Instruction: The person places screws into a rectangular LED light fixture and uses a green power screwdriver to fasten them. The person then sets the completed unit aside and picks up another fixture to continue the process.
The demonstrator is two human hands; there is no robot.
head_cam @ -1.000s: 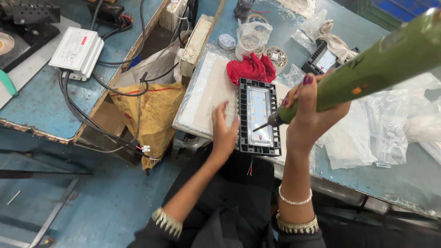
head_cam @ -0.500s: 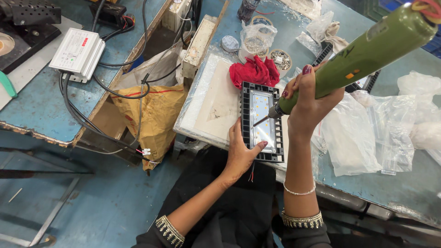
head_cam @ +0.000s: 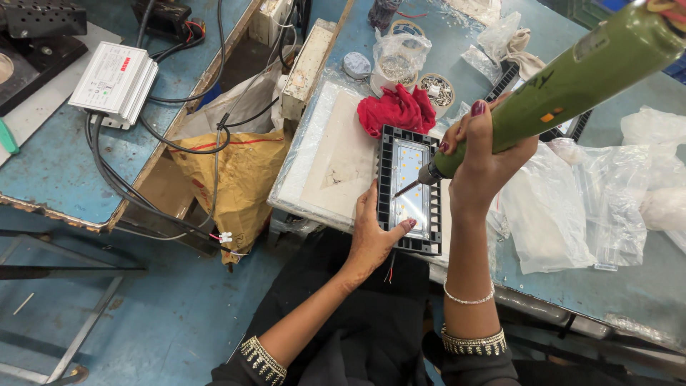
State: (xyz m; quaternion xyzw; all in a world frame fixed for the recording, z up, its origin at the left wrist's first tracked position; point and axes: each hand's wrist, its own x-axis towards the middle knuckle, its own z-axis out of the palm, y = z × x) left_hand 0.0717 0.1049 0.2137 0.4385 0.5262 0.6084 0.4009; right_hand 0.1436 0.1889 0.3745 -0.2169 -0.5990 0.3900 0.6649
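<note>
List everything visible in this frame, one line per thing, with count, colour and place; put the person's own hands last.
lamp panel: 1, black frame with pale lit centre, on the white sheet at the bench's near edge
electric screwdriver: 1, green, tip over the panel's left side
red cloth: 1, just beyond the panel
white sheet: 1, under the panel
clear plastic bags: several, right of the panel
tape rolls: 2, near the cloth
white power box: 1, on the left table, black cables attached
brown sack: 1, between the tables
left hand: 1, pressing the panel's near left edge
right hand: 1, gripping the screwdriver
</note>
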